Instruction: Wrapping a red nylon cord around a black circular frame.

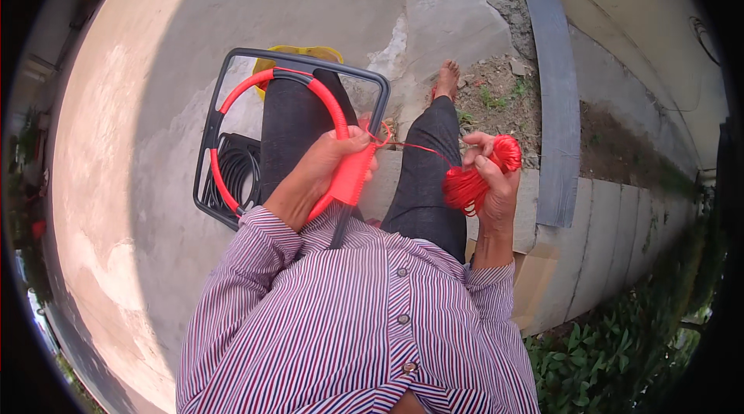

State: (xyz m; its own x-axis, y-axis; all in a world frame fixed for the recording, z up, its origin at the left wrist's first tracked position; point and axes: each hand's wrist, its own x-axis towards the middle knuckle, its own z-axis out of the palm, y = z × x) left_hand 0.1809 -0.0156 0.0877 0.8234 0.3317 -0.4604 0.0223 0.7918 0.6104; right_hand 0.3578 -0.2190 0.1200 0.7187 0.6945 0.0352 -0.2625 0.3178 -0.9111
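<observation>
A dark rectangular frame (380,108) with a ring inside it leans over my left thigh. Bright red cord covers stretches of the ring (333,104), with dark gaps between them. My left hand (329,160) is closed round the ring and frame bar, beside a thick red wrapped section (354,178). From there a thin strand (422,148) runs across to the right. It leads to a loose bundle of shiny red cord (469,185), which my right hand (496,178) grips with bent fingers above my right thigh. Some left fingers are hidden behind the wrapping.
Dark frames with black rings (236,174) are stacked on the concrete at left. Behind my left knee shows something yellow (322,52). A grey board (554,112) lies right of my bare foot (446,77), with cardboard (536,282) and plants (597,364) nearer.
</observation>
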